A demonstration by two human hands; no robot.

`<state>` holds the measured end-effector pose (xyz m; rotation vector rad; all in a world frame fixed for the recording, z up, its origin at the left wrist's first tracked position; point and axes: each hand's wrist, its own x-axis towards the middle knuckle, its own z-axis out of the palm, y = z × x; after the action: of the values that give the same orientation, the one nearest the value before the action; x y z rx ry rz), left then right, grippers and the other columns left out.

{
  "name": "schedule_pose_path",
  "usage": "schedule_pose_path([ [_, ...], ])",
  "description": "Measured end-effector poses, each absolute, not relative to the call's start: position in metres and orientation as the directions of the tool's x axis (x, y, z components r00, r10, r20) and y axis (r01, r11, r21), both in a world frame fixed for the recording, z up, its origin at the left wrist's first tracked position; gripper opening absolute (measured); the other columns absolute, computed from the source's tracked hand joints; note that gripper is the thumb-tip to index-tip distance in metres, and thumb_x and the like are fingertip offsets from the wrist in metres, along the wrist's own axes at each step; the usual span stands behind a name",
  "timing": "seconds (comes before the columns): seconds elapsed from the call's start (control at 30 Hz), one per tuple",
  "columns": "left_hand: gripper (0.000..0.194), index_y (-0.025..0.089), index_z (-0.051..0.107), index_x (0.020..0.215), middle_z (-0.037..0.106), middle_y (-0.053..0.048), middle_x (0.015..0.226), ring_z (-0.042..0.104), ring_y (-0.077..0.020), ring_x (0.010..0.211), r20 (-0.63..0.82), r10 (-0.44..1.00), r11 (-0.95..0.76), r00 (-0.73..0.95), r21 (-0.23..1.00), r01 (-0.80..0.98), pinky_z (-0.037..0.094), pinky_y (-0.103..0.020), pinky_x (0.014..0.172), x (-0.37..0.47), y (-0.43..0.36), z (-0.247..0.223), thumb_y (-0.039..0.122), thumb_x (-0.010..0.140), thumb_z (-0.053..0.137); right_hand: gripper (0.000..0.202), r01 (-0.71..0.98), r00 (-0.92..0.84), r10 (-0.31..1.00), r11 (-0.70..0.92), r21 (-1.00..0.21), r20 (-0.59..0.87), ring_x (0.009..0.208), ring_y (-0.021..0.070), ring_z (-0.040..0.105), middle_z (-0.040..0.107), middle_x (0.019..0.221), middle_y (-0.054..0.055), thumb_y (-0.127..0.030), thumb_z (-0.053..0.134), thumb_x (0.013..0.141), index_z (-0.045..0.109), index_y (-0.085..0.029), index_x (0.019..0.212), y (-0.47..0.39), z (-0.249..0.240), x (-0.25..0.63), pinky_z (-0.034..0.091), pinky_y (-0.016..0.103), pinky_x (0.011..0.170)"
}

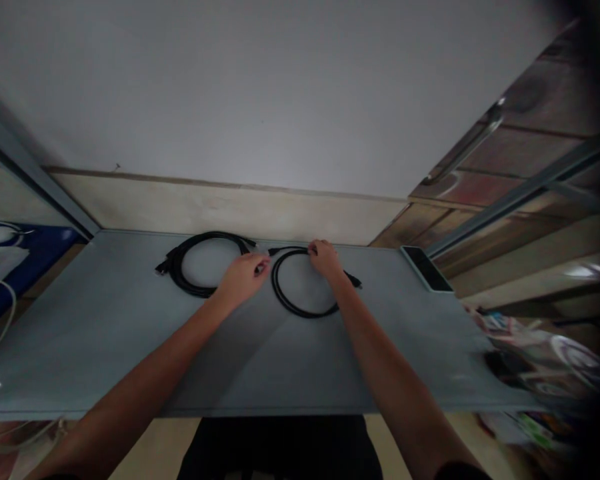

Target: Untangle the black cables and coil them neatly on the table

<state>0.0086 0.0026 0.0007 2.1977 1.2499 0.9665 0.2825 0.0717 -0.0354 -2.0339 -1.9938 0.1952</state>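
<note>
Two coiled black cables lie on the grey table. The thicker left coil (184, 283) has connectors at its left side and its top right. My left hand (246, 275) is between the two coils, fingers curled, beside the connector end of the right cable; whatever is between its fingertips is too small to make out. The thinner right coil (295, 311) forms a single round loop, with a plug at its right end. My right hand (322, 257) pinches the top of this loop, and my forearm passes over its right side.
A dark flat device with a pale edge (427, 269) lies at the back right of the grey table (280, 373). Metal posts stand at both back corners. Blue material with white cables (45, 250) is at the left, and blurred clutter (545, 357) at the right.
</note>
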Motion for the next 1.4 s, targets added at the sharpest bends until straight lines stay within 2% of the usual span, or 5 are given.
schedule_pose_path([
  [0.5, 0.040, 0.015, 0.054, 0.137, 0.041, -0.018, 0.154, 0.027, -0.0360, 0.146, 0.451, 0.777, -0.574, 0.440, 0.220, 0.789, 0.032, -0.055, 0.111, 0.077, -0.023, -0.034, 0.023, 0.098, 0.045, 0.013, 0.791, -0.168, 0.944, 0.300, -0.533, 0.283, 0.084, 0.0198, 0.059, 0.067, 0.089, 0.008, -0.011, 0.058, 0.081, 0.063, -0.015, 0.092, 0.059, -0.041, 0.284, 0.046, 0.033, 0.081],
  [0.87, 0.033, 0.019, 0.062, 0.128, 0.071, -0.008, 0.116, 0.066, -0.0206, 0.106, 0.436, 0.803, -0.596, 0.407, 0.570, 0.565, 0.051, -0.035, 0.098, 0.049, 0.000, -0.034, 0.021, 0.099, 0.047, 0.029, 0.451, -0.329, 0.942, 0.218, -0.865, 0.066, 0.078, 0.0155, 0.063, 0.072, 0.094, 0.005, -0.030, 0.069, 0.082, 0.075, -0.021, 0.110, 0.016, 0.012, 0.292, 0.052, 0.029, 0.072],
  [1.13, 0.035, 0.015, 0.072, 0.119, 0.073, -0.009, 0.118, 0.069, -0.0220, 0.109, 0.427, 0.851, -0.508, 0.306, 0.817, 0.273, 0.051, -0.034, 0.101, 0.049, 0.004, -0.034, 0.035, 0.094, 0.058, 0.045, -0.058, -0.370, 0.919, -0.172, -0.983, -0.139, 0.040, 0.0029, 0.024, 0.043, 0.057, -0.009, -0.034, 0.076, 0.080, 0.066, -0.017, 0.121, 0.017, -0.004, 0.338, 0.018, 0.017, 0.036],
  [1.27, 0.040, 0.016, 0.071, 0.122, 0.073, -0.010, 0.117, 0.069, -0.0241, 0.107, 0.206, 0.842, -0.364, 0.498, 0.899, 0.245, 0.051, -0.035, 0.097, 0.043, 0.003, -0.024, 0.038, 0.090, 0.061, 0.035, 0.009, -0.412, 0.883, -0.244, -0.970, -0.226, 0.037, 0.0031, 0.024, 0.038, 0.048, -0.010, -0.035, 0.076, 0.079, 0.073, -0.010, 0.103, 0.023, -0.015, 0.344, 0.015, 0.018, 0.035],
  [1.4, 0.044, 0.020, 0.075, 0.117, 0.074, -0.002, 0.070, 0.061, -0.0160, 0.059, -0.202, 0.556, -0.228, 0.807, 0.896, 0.381, 0.047, -0.024, 0.056, 0.023, 0.004, 0.003, 0.045, 0.082, 0.071, 0.034, 0.230, -0.679, 0.596, -0.382, -0.895, -0.429, 0.037, 0.0027, 0.026, 0.041, 0.045, -0.009, -0.030, 0.080, 0.073, 0.075, -0.006, 0.096, 0.021, -0.018, 0.345, 0.015, 0.018, 0.035],
])
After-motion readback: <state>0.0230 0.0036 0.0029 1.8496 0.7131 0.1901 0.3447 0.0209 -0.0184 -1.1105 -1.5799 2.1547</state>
